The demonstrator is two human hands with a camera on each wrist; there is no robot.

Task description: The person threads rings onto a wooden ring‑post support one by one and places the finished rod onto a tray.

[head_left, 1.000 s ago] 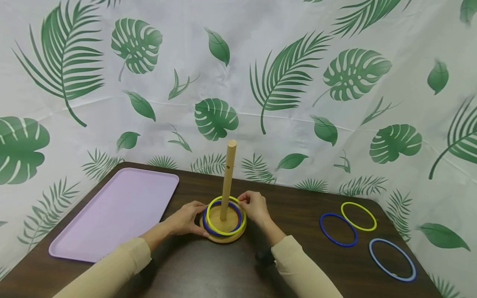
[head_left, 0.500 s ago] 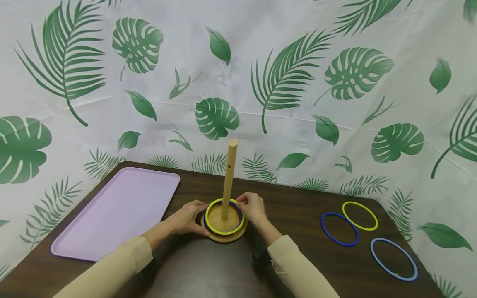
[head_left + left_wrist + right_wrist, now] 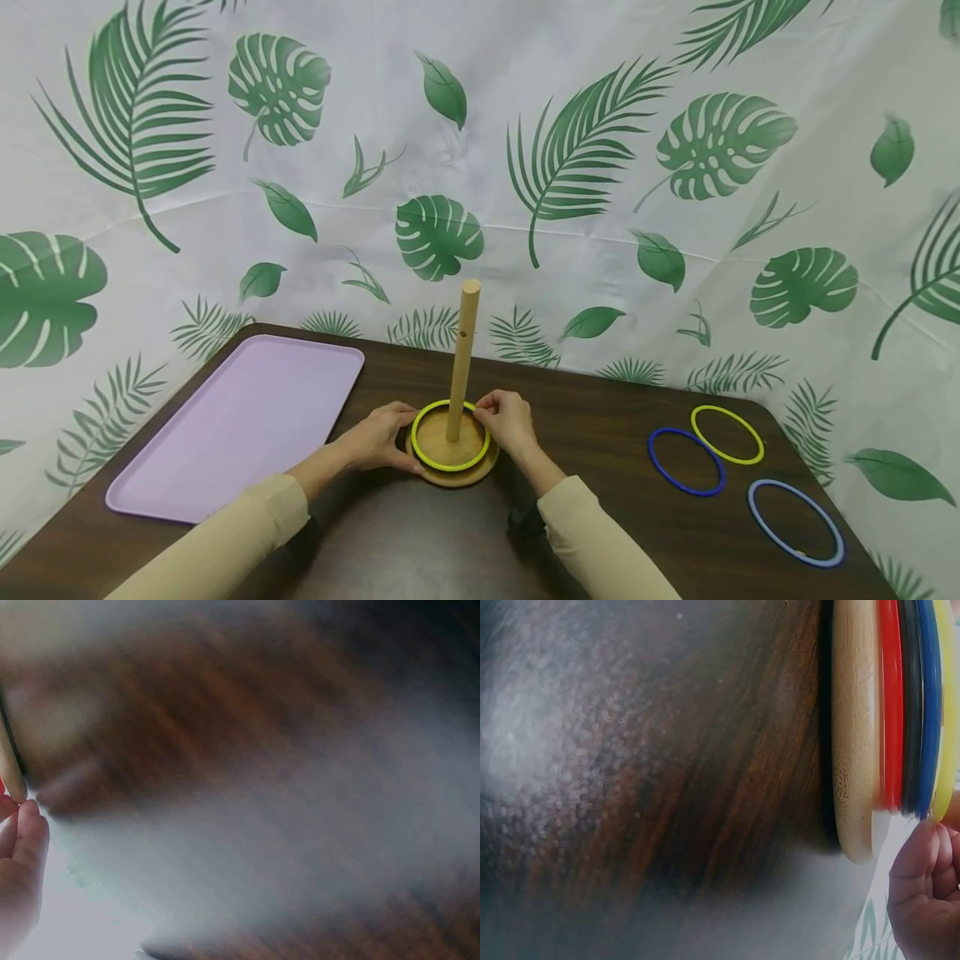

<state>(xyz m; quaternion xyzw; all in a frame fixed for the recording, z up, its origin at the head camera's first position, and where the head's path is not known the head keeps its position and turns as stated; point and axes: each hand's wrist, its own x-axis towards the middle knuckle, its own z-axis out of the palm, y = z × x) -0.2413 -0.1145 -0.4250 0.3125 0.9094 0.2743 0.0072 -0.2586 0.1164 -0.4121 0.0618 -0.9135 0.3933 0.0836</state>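
A wooden ring stand with an upright peg and a round base stands mid-table. A yellow ring encircles the peg over the base. In the right wrist view, a blue ring, a black ring and a red ring lie stacked below the yellow one. My left hand holds the base's left side, thumb at the front. My right hand pinches the yellow ring's right rim. Only the left hand's fingertips and the base's edge appear at the left wrist view's border.
A lilac tray lies at the table's left. On the right lie a dark blue ring, another yellow ring and a light blue ring. A leaf-patterned cloth hangs behind the dark wooden table.
The yellow ring has shifted slightly left and settled level over the stack, covering the blue ring in the head view. My right hand moved a little with it. The left hand stays at the base.
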